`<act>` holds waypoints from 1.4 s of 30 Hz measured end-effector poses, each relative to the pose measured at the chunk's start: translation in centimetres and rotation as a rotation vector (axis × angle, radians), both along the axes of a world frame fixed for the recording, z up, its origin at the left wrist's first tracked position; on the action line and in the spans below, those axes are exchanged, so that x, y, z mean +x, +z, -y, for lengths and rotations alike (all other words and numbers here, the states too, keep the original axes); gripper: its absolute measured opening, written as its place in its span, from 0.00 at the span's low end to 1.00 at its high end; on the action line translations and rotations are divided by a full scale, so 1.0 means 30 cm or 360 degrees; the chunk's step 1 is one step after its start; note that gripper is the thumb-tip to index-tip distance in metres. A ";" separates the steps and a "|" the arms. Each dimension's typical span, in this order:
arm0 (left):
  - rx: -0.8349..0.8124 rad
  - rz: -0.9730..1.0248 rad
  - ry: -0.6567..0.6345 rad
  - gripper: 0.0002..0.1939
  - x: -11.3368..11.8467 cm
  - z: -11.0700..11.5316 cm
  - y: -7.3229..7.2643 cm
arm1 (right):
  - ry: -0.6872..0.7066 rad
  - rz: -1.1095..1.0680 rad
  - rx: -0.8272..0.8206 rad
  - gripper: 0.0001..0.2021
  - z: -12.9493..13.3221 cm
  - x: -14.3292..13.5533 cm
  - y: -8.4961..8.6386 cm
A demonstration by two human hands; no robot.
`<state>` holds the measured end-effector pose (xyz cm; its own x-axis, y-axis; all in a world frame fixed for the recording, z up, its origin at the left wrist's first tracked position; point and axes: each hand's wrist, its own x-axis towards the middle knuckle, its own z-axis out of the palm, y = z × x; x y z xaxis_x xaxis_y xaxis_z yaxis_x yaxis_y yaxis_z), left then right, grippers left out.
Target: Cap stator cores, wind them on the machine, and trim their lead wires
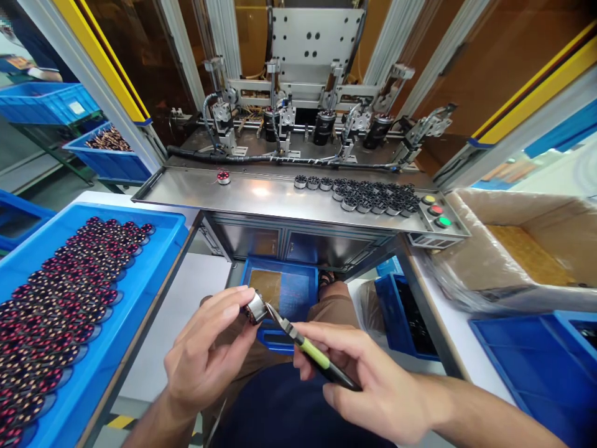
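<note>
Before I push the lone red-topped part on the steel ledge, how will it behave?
The red-topped part sits flat on the smooth steel ledge, so it should slide rather than tip. Its round side could roll if knocked over. Its silvery body looks rigid and probably dense.

Tinted panels and aluminium posts enclose a machine (318, 46).

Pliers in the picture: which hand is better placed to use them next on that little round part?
Probably the right hand. It already grips the pliers, their tips pointing at the round part, which the left hand holds in its fingers.
</note>
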<state>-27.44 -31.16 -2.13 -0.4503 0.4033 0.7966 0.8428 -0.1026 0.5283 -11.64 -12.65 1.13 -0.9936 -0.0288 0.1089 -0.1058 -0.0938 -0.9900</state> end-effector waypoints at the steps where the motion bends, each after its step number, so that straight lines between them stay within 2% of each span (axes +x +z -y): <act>1: -0.0007 0.0019 -0.0030 0.44 -0.001 0.002 -0.001 | -0.0006 0.0004 0.0001 0.43 0.000 -0.003 -0.001; 6: -0.0018 -0.0007 -0.0139 0.45 -0.011 -0.002 0.011 | -0.0044 -0.0013 -0.0006 0.42 -0.001 -0.013 0.003; 13: -0.0046 0.0062 -0.0134 0.44 -0.010 0.000 0.011 | -0.0003 0.0034 -0.0008 0.43 -0.003 -0.011 -0.007; 18: -0.0077 0.0145 -0.0090 0.40 0.001 0.003 0.020 | 0.0017 0.0070 0.0011 0.39 -0.001 -0.017 -0.012; 24: -0.0071 0.0156 -0.0098 0.40 0.000 0.006 0.014 | -0.0076 -0.0084 0.0349 0.34 -0.005 -0.023 0.002; 29: 0.0059 0.0226 -0.0046 0.37 -0.003 -0.005 -0.001 | -0.0228 0.0052 0.0299 0.30 -0.029 -0.028 -0.023; 32: 0.0188 0.0572 -0.0039 0.31 -0.004 0.000 -0.008 | -0.0283 -0.0018 0.0711 0.32 -0.050 -0.047 -0.060; 35: 0.0213 0.1235 0.0047 0.24 -0.031 0.053 -0.036 | -0.0383 -0.0241 0.1185 0.33 -0.100 -0.117 -0.076; 37: 0.0181 0.1478 0.0249 0.26 -0.074 0.130 -0.055 | -0.0455 -0.0423 0.1365 0.31 -0.160 -0.213 -0.063; 39: 0.0162 0.1493 0.0513 0.31 -0.137 0.240 -0.056 | -0.0544 -0.0549 0.1530 0.31 -0.238 -0.350 -0.039; 42: 0.0089 0.1355 0.0827 0.37 -0.265 0.432 -0.021 | -0.0730 -0.0526 0.1834 0.32 -0.359 -0.596 -0.022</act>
